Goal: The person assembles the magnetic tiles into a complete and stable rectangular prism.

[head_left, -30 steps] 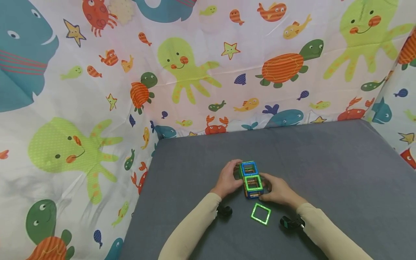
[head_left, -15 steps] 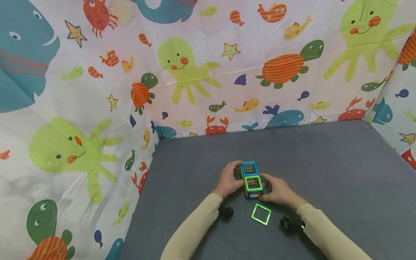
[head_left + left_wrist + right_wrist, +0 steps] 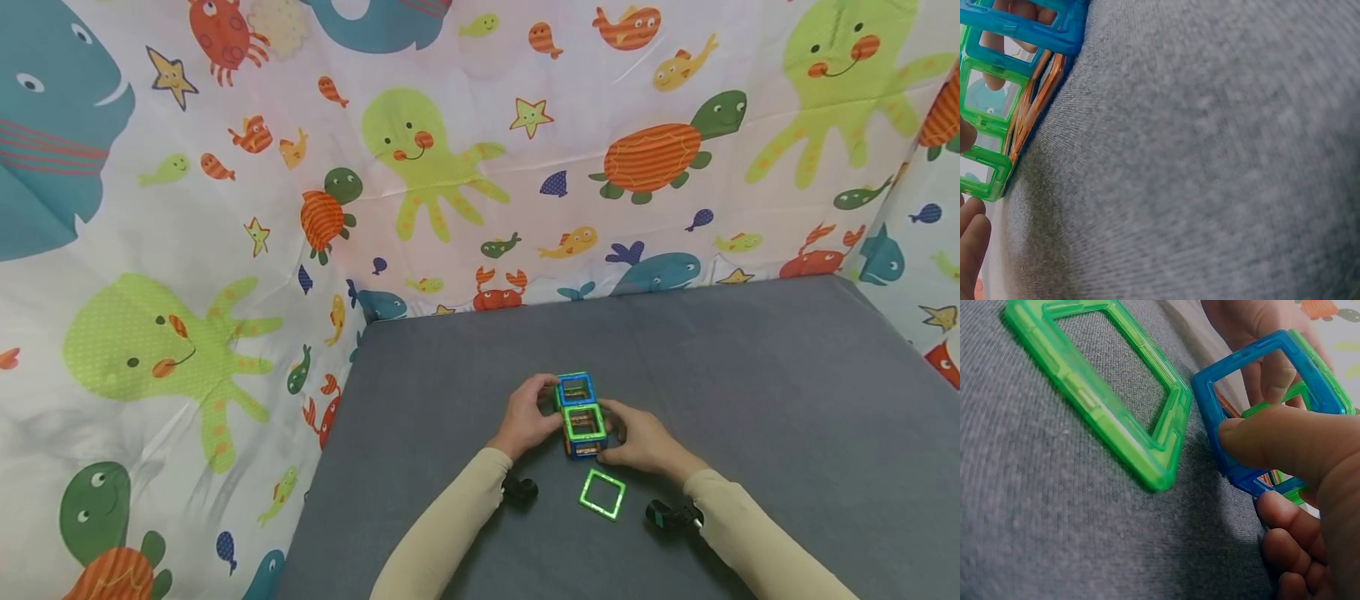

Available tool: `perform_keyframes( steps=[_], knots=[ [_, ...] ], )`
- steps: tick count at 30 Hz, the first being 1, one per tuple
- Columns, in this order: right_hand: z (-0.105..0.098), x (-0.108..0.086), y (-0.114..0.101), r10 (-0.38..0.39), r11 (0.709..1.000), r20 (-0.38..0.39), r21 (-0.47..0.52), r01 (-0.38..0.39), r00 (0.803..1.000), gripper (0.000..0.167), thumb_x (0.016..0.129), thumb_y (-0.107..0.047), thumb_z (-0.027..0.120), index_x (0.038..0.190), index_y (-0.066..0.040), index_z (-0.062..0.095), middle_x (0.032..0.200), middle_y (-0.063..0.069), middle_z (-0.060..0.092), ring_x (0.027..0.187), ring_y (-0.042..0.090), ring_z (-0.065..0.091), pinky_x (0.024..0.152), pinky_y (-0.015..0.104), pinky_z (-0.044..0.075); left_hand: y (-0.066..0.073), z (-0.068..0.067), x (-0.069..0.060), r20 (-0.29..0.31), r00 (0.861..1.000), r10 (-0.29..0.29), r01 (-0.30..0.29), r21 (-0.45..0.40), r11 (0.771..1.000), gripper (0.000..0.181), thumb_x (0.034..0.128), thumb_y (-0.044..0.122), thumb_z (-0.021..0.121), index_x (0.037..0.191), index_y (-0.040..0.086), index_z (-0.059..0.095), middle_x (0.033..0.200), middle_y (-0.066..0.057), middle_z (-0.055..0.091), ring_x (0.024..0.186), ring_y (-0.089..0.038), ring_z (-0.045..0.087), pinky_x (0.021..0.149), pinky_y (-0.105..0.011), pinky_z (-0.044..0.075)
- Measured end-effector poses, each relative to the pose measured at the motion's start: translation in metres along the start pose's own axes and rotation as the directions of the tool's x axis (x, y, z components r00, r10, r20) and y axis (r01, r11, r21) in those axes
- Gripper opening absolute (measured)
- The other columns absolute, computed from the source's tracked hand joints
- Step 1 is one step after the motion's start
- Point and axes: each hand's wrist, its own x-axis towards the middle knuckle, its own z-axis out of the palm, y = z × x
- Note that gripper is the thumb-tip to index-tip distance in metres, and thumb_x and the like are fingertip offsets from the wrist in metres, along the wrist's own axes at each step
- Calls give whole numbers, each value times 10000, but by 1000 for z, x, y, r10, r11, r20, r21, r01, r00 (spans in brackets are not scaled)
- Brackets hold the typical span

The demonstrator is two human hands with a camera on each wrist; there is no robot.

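On the grey cloth stands a block of joined magnetic tiles (image 3: 581,406), two box shapes in a row. The far box has a blue top, the near one a green top. My left hand (image 3: 523,421) grips its left side with curled fingers and thumb. From the right, my right hand (image 3: 647,439) holds the near box, its thumb (image 3: 1285,434) lying against a blue square tile (image 3: 1211,428). Orange tiles (image 3: 1038,106) show low on the block in the left wrist view. A loose green square tile (image 3: 597,510) lies flat nearer to me, apart from both hands.
The grey cloth surface (image 3: 450,350) extends around the hands. Fabric walls printed with sea animals (image 3: 442,167) enclose it at the back, left and right. Dark wrist cameras (image 3: 522,490) hang under the wrists, close to the cloth.
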Motion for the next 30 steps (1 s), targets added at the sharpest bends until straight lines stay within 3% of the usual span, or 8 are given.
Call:
perform_keyframes(
  steps=[9, 30],
  knots=[
    [0, 0, -1, -5, 1000, -15, -18, 5, 1000, 913, 714, -290, 873, 1506, -80, 470, 892, -5, 619, 751, 141, 504, 645, 313, 411, 1, 0, 0, 14, 999, -32, 33, -69, 997, 484, 873, 130, 770, 1322, 153, 591, 1328, -59, 670, 1225, -227, 667, 1050, -332, 531],
    [-1, -1, -1, 2, 1000, -6, -13, -2, 1000, 913, 721, -286, 867, 1508, -64, 462, 874, 5, 607, 757, 147, 507, 645, 319, 416, -2, 4, -1, -2, 999, -38, 37, -97, 995, 466, 884, 127, 753, 1324, 138, 601, 1334, -79, 668, 1220, -233, 672, 1029, -310, 543]
  ],
)
